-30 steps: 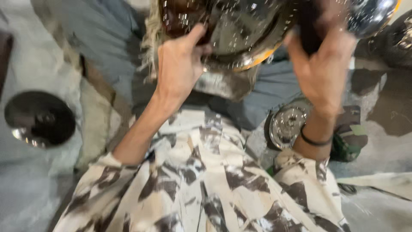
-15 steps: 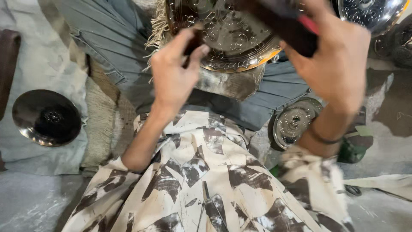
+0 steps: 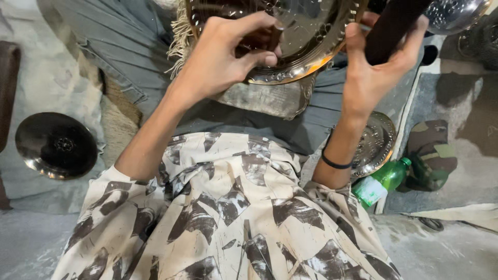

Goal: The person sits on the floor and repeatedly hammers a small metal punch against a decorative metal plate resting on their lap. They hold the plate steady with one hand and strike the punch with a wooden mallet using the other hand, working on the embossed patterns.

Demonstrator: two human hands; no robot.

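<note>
floor open left, bottle (image 3: 383, 181) crowding right

A metalworker's floor workshop — embossed brass plates (image 3: 376, 145), a dark metal dish (image 3: 56, 146) and a worn stone block (image 3: 264, 97) lie on dusty ground.

Four round embossed metal plates show: one brass-rimmed plate (image 3: 306, 36) in the lap, one dark plate (image 3: 56, 146) on the floor, one silvery plate (image 3: 376, 142) by the wrist, and one shiny plate (image 3: 456, 13) top right. There is one green plastic bottle (image 3: 386, 180), one camouflage cap (image 3: 430, 154) and one dark wooden handle (image 3: 391, 26).

left hand (image 3: 220, 62) on brass plate (image 3: 290, 36), right hand (image 3: 376, 67) gripping tool (image 3: 391, 23)
</note>
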